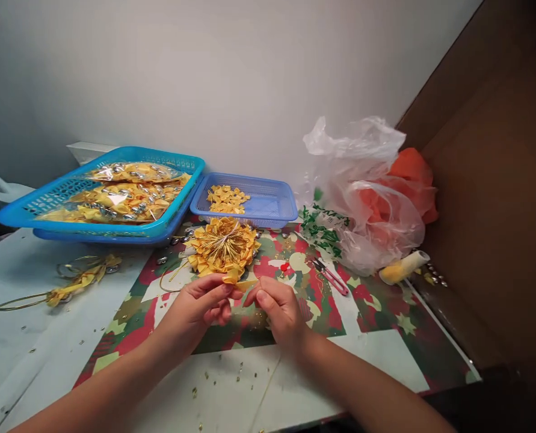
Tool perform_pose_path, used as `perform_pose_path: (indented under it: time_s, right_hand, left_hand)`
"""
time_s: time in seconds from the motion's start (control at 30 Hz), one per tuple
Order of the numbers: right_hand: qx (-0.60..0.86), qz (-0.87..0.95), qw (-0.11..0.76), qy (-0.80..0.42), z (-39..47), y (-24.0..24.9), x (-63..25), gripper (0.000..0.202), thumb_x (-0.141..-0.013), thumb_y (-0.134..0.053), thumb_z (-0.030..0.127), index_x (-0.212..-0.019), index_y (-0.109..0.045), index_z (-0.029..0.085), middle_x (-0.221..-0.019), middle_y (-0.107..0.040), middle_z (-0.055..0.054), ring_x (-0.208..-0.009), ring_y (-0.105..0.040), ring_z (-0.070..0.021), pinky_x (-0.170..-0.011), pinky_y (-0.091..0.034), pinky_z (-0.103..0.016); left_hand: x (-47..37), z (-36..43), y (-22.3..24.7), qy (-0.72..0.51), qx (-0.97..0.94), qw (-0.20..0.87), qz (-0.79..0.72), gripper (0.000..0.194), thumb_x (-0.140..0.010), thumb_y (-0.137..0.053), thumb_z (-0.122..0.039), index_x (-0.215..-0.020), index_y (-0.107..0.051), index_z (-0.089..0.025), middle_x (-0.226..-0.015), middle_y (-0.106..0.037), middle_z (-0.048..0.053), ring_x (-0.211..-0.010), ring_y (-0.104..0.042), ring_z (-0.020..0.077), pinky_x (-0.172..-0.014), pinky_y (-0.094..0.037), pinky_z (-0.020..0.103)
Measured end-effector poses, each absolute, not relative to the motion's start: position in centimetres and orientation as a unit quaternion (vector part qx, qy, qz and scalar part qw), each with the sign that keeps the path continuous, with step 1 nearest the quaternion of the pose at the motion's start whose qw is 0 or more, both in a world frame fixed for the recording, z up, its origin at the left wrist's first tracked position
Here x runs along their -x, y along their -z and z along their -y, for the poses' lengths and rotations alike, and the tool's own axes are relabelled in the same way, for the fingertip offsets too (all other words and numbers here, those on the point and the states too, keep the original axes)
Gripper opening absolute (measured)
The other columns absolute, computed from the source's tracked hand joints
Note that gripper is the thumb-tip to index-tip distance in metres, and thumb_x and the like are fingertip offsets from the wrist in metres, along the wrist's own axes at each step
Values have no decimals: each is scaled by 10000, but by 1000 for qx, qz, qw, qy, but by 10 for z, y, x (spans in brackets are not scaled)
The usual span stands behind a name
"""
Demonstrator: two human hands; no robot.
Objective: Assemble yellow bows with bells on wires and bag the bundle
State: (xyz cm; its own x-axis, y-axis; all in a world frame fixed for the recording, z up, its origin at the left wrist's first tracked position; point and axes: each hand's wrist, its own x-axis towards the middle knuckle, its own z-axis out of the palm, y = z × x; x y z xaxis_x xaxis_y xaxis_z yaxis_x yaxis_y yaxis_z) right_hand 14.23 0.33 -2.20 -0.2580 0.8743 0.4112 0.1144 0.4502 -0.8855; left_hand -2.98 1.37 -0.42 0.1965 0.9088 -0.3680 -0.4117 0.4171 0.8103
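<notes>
My left hand [207, 300] pinches a small folded yellow ribbon piece [233, 276] between thumb and forefinger. From it a flat yellow strip [248, 285] runs toward my right hand [279, 307], which is closed in a pinch at its far end. Whether a needle or thread sits in those right fingertips is too small to tell. Just behind both hands lies a round yellow ribbon rosette [225, 245] with gold strands fanning from its middle. A pale thread [266, 388] trails down over the table below my right hand.
Bagged ribbon pieces [127, 198] fill a turquoise basket [172, 210] at left. A blue basket [272, 207] holds loose yellow pieces. Pink thread snips [333, 279], plastic bags [376, 216] and a yellow roll [403, 267] are at right. A gold-looped tassel [76, 282] lies left.
</notes>
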Motion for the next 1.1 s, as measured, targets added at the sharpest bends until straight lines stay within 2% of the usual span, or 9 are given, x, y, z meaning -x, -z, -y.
perform_pose_path:
  time_s: [0.1, 0.2, 0.33, 0.5, 0.73, 1.0, 1.1]
  right_hand:
    - [338, 706, 488, -387, -2, 21, -140, 400, -967, -388, 387, -721, -628, 184, -670, -586, -14, -640, -514, -127, -633, -409, -257]
    - [339, 717, 474, -383, -1, 20, -142, 415, -975, -399, 405, -689, -603, 182, -591, -512, 10, -574, -472, -112, -569, -384, -241]
    - [320, 754, 464, -336, -1, 22, -146, 446, -985, -377, 379, -594, -469, 184, -544, -421, 27, -531, -399, -99, -536, -329, -242]
    - [287, 820, 423, -256, -3, 24, -149, 435, -979, -352, 333, -567, -307, 201, -524, -322, 41, -513, -320, -99, -532, -279, -257]
    - [254, 865, 386, -193, -8, 23, -153, 390, -966, -329, 257, -580, -295, 210, -512, -332, 43, -505, -289, -106, -525, -258, -265]
    - [250, 871, 382, -181, -8, 23, -153, 369, -942, -352, 226, -580, -282, 212, -511, -338, 44, -502, -286, -106, -514, -247, -266]
    - [246, 869, 386, -190, -8, 23, -153, 358, -927, -379, 206, -588, -266, 214, -516, -331, 47, -505, -285, -107, -519, -245, -262]
  left_hand:
    - [35, -10, 6, -434, -264, 743, -435, 367, -429, -950, -311, -706, -766, -156, -671, -730, 50, -468, -597, 84, -436, -491, 146]
    - [37, -8, 6, -426, -254, 759, -421, 337, -454, -940, -320, -704, -786, -154, -675, -736, 51, -536, -638, 104, -503, -529, 152]
    - [39, -6, 5, -435, -271, 764, -392, 332, -519, -903, -398, -698, -793, -142, -677, -734, 50, -609, -650, 121, -604, -558, 181]
    - [39, -6, 7, -417, -289, 744, -434, 300, -444, -945, -267, -693, -794, -195, -717, -743, 7, -636, -627, 87, -612, -523, 148]
    - [38, -7, 10, -394, -291, 772, -406, 329, -476, -938, -221, -775, -802, -217, -750, -746, -7, -636, -616, 70, -617, -511, 137]
    - [39, -6, 10, -375, -263, 797, -395, 348, -492, -936, -224, -810, -799, -194, -696, -708, -6, -592, -581, 65, -584, -506, 146]
    - [38, -6, 10, -369, -267, 802, -386, 333, -513, -928, -218, -820, -799, -199, -738, -708, 3, -614, -593, 72, -586, -506, 145]
